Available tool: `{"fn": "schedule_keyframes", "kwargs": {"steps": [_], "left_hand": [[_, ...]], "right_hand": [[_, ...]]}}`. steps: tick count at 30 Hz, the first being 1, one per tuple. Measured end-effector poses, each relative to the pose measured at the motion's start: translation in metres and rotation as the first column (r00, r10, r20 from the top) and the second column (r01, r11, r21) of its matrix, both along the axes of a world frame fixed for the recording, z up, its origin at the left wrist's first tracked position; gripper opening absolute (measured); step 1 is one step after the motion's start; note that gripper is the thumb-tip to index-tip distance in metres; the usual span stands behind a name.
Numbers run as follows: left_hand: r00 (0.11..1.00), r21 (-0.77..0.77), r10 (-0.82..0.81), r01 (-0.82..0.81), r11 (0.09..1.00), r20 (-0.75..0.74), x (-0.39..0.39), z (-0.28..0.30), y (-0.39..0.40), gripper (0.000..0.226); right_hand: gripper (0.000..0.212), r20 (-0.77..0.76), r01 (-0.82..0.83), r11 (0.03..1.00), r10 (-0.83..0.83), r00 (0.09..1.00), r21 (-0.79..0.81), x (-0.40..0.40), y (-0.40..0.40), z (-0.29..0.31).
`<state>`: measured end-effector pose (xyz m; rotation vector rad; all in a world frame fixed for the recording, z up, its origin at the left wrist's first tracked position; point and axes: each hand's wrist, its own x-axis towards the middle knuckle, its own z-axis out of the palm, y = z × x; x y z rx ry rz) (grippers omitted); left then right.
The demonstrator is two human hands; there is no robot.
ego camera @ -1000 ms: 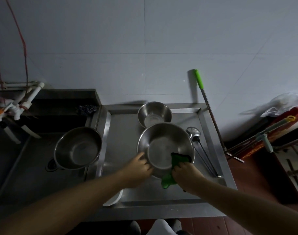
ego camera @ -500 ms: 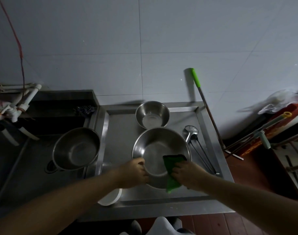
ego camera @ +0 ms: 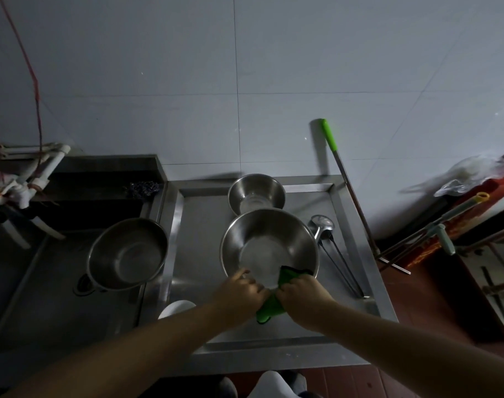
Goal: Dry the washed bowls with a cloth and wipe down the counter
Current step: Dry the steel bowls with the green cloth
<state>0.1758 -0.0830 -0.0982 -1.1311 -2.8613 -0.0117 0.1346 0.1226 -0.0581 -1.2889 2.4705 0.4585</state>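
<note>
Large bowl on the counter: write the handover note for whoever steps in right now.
Left hand grips the near rim of the large bowl. Right hand holds the green cloth over that rim.
Small bowl sits behind it on the counter; a third bowl is in the sink.
Done: nothing clearly finished.
Left: finish this bowl, dry the other two, wipe the counter.

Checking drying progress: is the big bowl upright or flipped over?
Upright: the large steel bowl shows its open inside, green cloth draped over its near rim.
</note>
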Motion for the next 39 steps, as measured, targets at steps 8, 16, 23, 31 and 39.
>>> {"fn": "schedule_keyframes", "kwargs": {"steps": [8,16,23,31,39], "left_hand": [[0.996,0.168,0.009,0.006,0.986,-0.088,0.011,0.004,-0.013,0.014],[0.978,0.132,-0.189,0.199,0.971,-0.085,-0.012,0.014,-0.045,0.018],[0.955,0.026,-0.276,0.281,0.959,-0.105,-0.020,0.041,-0.080,0.013],[0.999,-0.040,-0.016,0.018,0.999,0.042,-0.006,0.024,-0.033,0.015],[0.710,0.179,0.419,-0.602,0.778,0.565,-0.020,0.036,-0.013,0.018]], "right_hand": [[0.022,0.069,-0.031,0.997,0.036,0.997,-0.075,0.004,0.005,-0.003],[0.025,0.038,-0.151,0.972,0.161,0.986,-0.181,-0.016,0.013,0.005],[0.031,-0.041,-0.278,0.951,0.275,0.961,-0.137,-0.047,0.042,0.003],[0.038,-0.049,-0.267,0.951,0.262,0.964,-0.156,-0.048,0.031,0.005],[0.082,0.040,0.020,0.870,0.000,0.999,-0.493,-0.077,0.041,0.014]]}}
